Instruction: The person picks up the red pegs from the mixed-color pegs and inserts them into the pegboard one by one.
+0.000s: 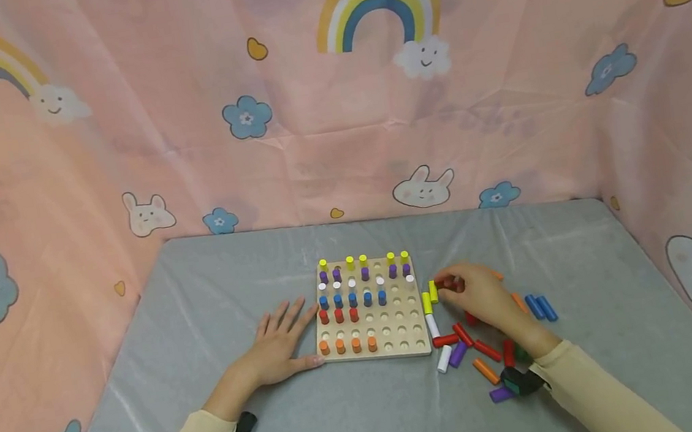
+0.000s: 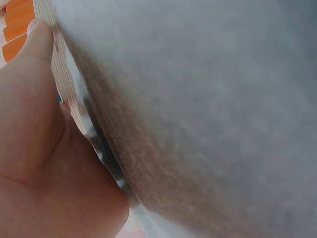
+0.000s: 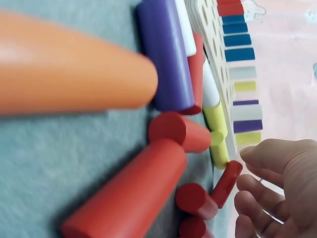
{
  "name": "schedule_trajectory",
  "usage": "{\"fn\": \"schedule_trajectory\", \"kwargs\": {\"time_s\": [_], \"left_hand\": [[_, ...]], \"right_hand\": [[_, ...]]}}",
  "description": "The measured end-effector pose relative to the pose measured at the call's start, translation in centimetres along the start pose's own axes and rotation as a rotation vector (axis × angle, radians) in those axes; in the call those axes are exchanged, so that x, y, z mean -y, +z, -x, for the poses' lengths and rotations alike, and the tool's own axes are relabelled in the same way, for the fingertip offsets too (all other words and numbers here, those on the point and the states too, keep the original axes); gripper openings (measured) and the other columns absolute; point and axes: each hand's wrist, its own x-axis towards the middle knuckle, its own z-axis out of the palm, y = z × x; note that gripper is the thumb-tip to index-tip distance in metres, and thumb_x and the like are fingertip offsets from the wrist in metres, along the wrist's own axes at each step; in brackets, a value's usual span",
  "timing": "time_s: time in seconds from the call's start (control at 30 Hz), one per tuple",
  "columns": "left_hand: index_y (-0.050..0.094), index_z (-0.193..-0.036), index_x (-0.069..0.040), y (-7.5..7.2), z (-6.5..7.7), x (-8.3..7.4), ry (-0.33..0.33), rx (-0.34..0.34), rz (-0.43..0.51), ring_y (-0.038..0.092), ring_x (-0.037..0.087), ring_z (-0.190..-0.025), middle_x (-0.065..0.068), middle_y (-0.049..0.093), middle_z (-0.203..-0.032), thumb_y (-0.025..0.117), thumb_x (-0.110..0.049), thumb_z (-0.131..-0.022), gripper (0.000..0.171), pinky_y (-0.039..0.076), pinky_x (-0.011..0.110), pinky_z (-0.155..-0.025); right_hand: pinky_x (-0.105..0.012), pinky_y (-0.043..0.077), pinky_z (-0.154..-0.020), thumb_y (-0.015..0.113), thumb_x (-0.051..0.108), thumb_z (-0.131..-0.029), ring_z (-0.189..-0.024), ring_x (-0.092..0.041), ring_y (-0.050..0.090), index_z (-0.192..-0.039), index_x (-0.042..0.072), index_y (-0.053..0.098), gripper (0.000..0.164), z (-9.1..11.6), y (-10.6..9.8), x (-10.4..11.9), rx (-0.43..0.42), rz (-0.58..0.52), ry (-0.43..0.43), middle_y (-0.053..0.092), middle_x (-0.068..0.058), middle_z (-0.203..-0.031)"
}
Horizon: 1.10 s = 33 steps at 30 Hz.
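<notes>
A wooden pegboard [image 1: 400, 325] carries rows of standing yellow, purple, white, blue, red and orange pegs. Beside its left edge my left hand [image 1: 280, 351] lies spread on the table, its thumb against the board's front left corner. The left wrist view shows that thumb pressed on the board's layered side, by the orange pegs [image 2: 19, 25]. Right of the board, my right hand [image 1: 480, 297] pinches a tilted red peg [image 3: 227, 184] by its upper end, between thumb and curled fingers. Two yellow pegs [image 1: 432, 291] lie between this hand and the board.
Loose pegs lie scattered right of the board: several red pegs [image 1: 487, 351], an orange peg [image 1: 486, 371], a purple peg [image 1: 458, 354], a white peg [image 1: 444, 359] and two blue pegs [image 1: 541, 307]. A grey cloth [image 1: 361, 420] covers the table, with pink printed curtains [image 1: 325, 160] around it.
</notes>
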Motion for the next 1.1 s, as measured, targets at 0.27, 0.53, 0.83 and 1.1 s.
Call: {"fn": "schedule_trajectory", "kwargs": {"time_s": [0.27, 0.53, 0.83, 1.1], "left_hand": [[0.011, -0.161, -0.029, 0.1, 0.1, 0.2, 0.014, -0.009, -0.002, 0.003, 0.04, -0.155, 0.009, 0.005, -0.169, 0.053, -0.072, -0.087, 0.096, 0.004, 0.068, -0.119], [0.01, -0.16, -0.03, 0.1, 0.1, 0.2, 0.013, -0.013, -0.009, 0.003, 0.039, -0.155, 0.008, 0.005, -0.169, 0.051, -0.075, -0.086, 0.097, 0.005, 0.068, -0.119], [0.011, -0.161, -0.029, -0.1, 0.0, 0.1, 0.021, -0.014, 0.005, 0.003, 0.04, -0.155, 0.009, 0.005, -0.169, 0.055, -0.072, -0.086, 0.096, 0.005, 0.069, -0.118], [0.017, -0.16, -0.025, -0.4, 0.2, -0.2, 0.036, -0.026, 0.025, 0.006, 0.043, -0.154, 0.013, 0.01, -0.168, 0.055, -0.072, -0.086, 0.096, 0.005, 0.07, -0.118]], "right_hand": [[-0.025, 0.041, -0.061, 0.079, 0.019, -0.083, -0.071, -0.014, 0.051, -0.105, 0.011, 0.074, 0.023, -1.3, 0.0, -0.3, 0.014, 0.055, -0.015, 0.065, -0.005, -0.092], [-0.025, 0.042, -0.064, 0.078, 0.017, -0.083, -0.073, -0.015, 0.053, -0.105, 0.01, 0.075, 0.023, -1.9, 0.3, -0.4, 0.042, 0.09, -0.024, 0.067, -0.006, -0.094], [-0.028, 0.044, -0.067, 0.076, 0.015, -0.085, -0.077, -0.016, 0.056, -0.106, 0.008, 0.074, 0.022, -2.0, 0.0, -0.3, 0.043, 0.083, -0.027, 0.069, -0.006, -0.094], [-0.025, 0.043, -0.064, 0.072, 0.016, -0.087, -0.075, -0.016, 0.054, -0.106, 0.009, 0.074, 0.02, -1.6, -0.4, 0.1, 0.021, 0.065, -0.028, 0.069, -0.006, -0.095]]}}
